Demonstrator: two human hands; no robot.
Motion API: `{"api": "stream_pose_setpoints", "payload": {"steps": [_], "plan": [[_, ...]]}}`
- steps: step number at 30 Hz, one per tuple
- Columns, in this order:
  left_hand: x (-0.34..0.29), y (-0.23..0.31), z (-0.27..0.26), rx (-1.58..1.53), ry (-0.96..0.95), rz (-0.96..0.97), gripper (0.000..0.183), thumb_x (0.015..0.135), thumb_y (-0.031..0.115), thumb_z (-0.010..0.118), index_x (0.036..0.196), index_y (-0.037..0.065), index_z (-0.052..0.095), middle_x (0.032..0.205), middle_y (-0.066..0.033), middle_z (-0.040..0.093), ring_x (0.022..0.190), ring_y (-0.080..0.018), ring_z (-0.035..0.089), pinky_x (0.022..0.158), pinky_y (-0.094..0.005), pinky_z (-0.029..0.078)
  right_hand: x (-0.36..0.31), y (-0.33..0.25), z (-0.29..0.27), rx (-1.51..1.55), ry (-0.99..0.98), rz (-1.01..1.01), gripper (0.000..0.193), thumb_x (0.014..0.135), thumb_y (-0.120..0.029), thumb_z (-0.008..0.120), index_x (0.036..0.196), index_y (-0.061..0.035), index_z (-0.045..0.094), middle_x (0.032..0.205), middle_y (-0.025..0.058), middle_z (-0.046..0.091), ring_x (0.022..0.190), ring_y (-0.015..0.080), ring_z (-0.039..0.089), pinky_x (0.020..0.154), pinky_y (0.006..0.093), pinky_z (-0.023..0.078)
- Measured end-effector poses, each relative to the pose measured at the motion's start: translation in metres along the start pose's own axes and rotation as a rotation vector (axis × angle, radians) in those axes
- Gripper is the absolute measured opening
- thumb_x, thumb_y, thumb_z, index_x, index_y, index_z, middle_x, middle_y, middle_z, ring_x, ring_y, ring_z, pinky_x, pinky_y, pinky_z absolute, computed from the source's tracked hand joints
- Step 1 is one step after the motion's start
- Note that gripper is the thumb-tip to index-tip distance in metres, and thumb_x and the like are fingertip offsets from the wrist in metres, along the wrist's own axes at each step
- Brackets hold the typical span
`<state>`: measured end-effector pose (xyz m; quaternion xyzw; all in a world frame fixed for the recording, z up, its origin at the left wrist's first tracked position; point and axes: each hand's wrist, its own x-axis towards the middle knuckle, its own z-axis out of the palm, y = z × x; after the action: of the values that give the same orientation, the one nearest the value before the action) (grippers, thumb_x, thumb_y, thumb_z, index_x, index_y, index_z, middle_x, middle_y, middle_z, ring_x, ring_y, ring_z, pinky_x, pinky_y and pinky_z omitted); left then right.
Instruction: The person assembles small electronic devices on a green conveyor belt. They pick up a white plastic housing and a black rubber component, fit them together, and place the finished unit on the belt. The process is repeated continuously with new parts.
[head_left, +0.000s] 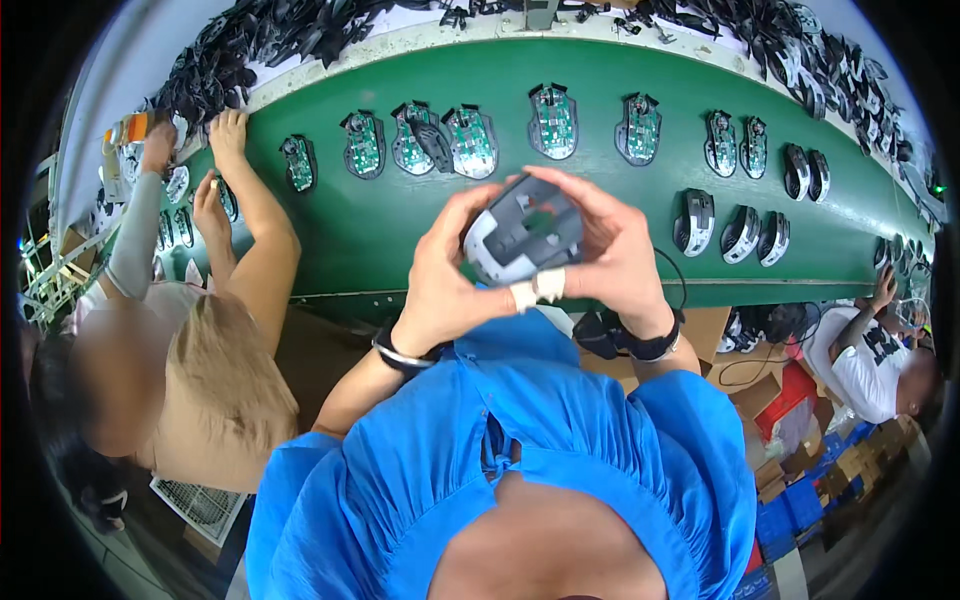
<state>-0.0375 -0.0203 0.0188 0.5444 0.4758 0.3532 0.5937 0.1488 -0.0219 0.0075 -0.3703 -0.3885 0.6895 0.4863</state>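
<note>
A partly assembled computer mouse [515, 232], dark grey with a pale grey front edge, is held up over the near edge of the green bench. My left hand [443, 270] grips its left side and my right hand [622, 258] its right side. White wrapping covers the tips of both thumbs, which meet at the near end of the mouse. The underside of the mouse is hidden. Just beyond my hands lie open mouse bases with green circuit boards [554, 122]. A loose black shell piece [432, 143] rests between two of them.
Mice with covers [696, 222] stand on the green bench [600, 210] to the right. Black parts are heaped along the white shelf [285, 72] at the back. One co-worker [215, 370] reaches over the bench on the left; another [862, 358] sits far right. A black cable [680, 268] hangs beside my right wrist.
</note>
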Motion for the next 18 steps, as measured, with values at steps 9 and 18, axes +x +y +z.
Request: {"api": "stream_pose_setpoints", "payload": {"steps": [9, 18], "plan": [[0.001, -0.036, 0.016, -0.108, 0.006, -0.150, 0.058, 0.073, 0.000, 0.071, 0.126, -0.002, 0.047, 0.115, -0.0077, 0.056, 0.106, -0.0154, 0.054, 0.091, -0.0290, 0.045, 0.007, 0.039, 0.007, 0.127, 0.195, 0.101, 0.043, 0.076, 0.002, 0.064, 0.119, -0.0003, 0.059, 0.112, 0.0080, 0.063, 0.097, 0.0120, 0.059, 0.085, 0.0264, 0.049], [0.003, -0.086, -0.003, -0.472, 0.006, -0.681, 0.062, 0.079, 0.010, 0.072, 0.130, -0.002, 0.039, 0.112, -0.0079, 0.056, 0.101, -0.0151, 0.058, 0.085, -0.0277, 0.049, 0.012, 0.140, 0.010, 0.418, 0.432, 0.330, 0.034, 0.087, -0.012, 0.056, 0.118, 0.0015, 0.055, 0.107, 0.0123, 0.064, 0.088, 0.0158, 0.063, 0.077, 0.0269, 0.051]]}}
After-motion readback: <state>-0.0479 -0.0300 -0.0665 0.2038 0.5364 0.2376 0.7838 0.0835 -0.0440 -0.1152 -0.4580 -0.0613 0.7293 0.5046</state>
